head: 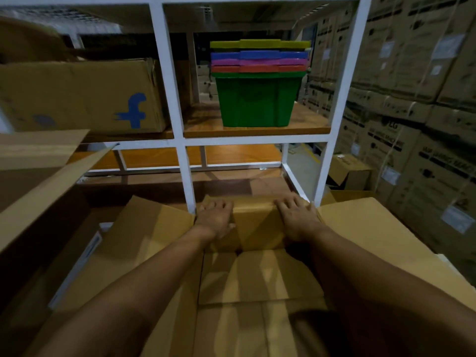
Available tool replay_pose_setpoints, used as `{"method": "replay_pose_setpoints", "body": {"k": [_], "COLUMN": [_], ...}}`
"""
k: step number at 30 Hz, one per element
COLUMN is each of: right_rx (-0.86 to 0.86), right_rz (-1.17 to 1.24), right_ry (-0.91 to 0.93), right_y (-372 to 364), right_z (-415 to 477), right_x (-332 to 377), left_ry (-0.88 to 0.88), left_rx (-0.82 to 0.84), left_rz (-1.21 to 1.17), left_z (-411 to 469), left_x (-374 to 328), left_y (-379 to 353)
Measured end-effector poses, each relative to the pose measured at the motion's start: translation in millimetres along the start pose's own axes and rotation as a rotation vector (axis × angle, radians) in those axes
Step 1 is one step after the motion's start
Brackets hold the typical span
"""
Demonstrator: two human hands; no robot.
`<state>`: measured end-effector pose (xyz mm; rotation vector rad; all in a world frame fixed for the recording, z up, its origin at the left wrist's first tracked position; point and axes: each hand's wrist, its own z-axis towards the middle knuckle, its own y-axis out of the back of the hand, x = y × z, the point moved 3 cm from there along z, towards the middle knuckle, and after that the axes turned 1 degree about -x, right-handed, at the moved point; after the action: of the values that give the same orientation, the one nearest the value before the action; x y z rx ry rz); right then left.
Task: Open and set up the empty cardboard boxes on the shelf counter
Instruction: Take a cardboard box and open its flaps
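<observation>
Head view: cardboard box [260, 276] sits open at 6 o'clock, left hand [215, 219] and right hand [298, 220] flat, fingers spread, pressing its far flap [255, 215] toward 12 o'clock; likely risk: flap jams against white shelf post [186, 176] and creases.

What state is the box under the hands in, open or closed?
Open. On the box, left flap and right flap spread outward; left hand and right hand rest on the far flap; the inside shows.
</observation>
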<state>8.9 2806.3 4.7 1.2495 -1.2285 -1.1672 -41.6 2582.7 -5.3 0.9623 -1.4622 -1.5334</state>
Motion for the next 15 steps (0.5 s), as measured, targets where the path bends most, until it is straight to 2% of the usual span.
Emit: {"method": "replay_pose_setpoints", "body": {"k": [5, 8, 12, 15], "right_rx": [0.074, 0.068, 0.043, 0.084], "right_rz": [0.059, 0.122, 0.201, 0.236], "right_ry": [-0.068, -0.063, 0.016, 0.083], "right_y": [13.8, 18.2, 24.4, 22.7], "right_z": [-59.9, -114.6, -196.2, -261.7], "right_x": [5.2, 13.9, 35.2, 49.1], "left_ry": [0.055, 0.116, 0.268, 0.359], "left_rx": [0.019, 0.033, 0.147, 0.224], "left_rz": [0.095, 0.066, -0.01, -0.034], "left_z": [-58.0, -113.0, -210.1, -288.1], "left_x": [-8.3, -20.3, -41.6, -60.6], "left_y": [29.7, 41.6, 40.9, 39.2]}}
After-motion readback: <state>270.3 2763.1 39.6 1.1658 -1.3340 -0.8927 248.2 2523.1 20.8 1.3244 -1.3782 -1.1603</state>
